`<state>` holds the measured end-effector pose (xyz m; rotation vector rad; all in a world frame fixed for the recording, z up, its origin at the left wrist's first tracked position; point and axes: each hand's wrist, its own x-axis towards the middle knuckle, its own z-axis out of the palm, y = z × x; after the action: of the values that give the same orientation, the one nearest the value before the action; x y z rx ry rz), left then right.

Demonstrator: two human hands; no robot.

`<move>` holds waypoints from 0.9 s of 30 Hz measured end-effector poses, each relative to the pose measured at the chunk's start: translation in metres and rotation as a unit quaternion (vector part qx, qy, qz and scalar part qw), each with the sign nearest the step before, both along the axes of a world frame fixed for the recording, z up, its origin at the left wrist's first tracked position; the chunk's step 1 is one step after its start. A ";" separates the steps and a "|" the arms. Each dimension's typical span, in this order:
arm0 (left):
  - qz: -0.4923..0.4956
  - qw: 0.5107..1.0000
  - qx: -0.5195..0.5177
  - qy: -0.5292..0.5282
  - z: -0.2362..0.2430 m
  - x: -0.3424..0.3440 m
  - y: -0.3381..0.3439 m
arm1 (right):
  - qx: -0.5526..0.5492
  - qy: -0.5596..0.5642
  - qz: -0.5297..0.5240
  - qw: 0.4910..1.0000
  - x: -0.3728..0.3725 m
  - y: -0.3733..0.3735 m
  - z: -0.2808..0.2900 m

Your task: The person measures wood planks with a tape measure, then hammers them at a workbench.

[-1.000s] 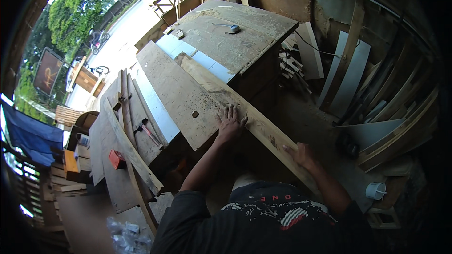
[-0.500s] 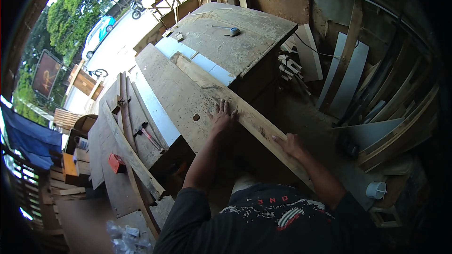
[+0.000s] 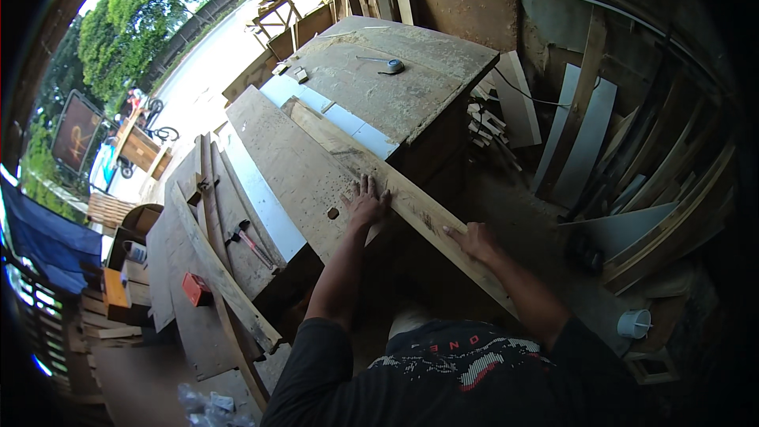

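Observation:
A long pale wooden plank (image 3: 419,212) lies slantwise across the worktable, its near end jutting past the edge toward me. My left hand (image 3: 367,204) rests flat with fingers spread, on the wide plywood board (image 3: 296,162) and against the plank's left edge. The board has a small dark hole just left of that hand. Farther down the plank, my right hand (image 3: 477,243) grips its right edge, one finger stretched over the top face. The underside of that grip is hidden.
A tape measure (image 3: 391,66) lies on the far tabletop (image 3: 427,43). To the left are a red-handled hammer (image 3: 251,243), a red box (image 3: 196,289) and long wood strips (image 3: 225,269). Boards (image 3: 581,119) lean at the right, above a white bucket (image 3: 633,323).
My right hand has shifted slightly up and left along the plank. The left hand stays flat in nearly the same place. Vehicles on the road outside have moved; the view has tilted slightly.

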<state>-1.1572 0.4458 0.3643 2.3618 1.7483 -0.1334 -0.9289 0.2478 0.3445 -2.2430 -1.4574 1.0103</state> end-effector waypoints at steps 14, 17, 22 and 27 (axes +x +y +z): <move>-0.050 0.981 0.156 -0.103 -0.026 -0.028 -0.010 | 0.072 -0.051 -0.006 0.996 -0.020 0.060 -0.023; -0.058 0.981 0.156 -0.104 -0.024 -0.028 -0.011 | 0.046 -0.045 -0.007 0.998 -0.026 0.072 -0.017; -0.076 0.980 0.150 -0.102 -0.027 -0.028 -0.007 | 0.056 -0.055 -0.008 0.997 -0.031 0.092 -0.018; -0.099 0.973 0.176 -0.107 -0.023 -0.027 -0.010 | 0.029 -0.016 -0.002 0.999 -0.038 0.108 0.002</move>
<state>-1.1846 0.4361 0.3409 2.6717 1.5363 0.4235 -0.9674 0.3561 0.3466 -2.2314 -1.4749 0.9227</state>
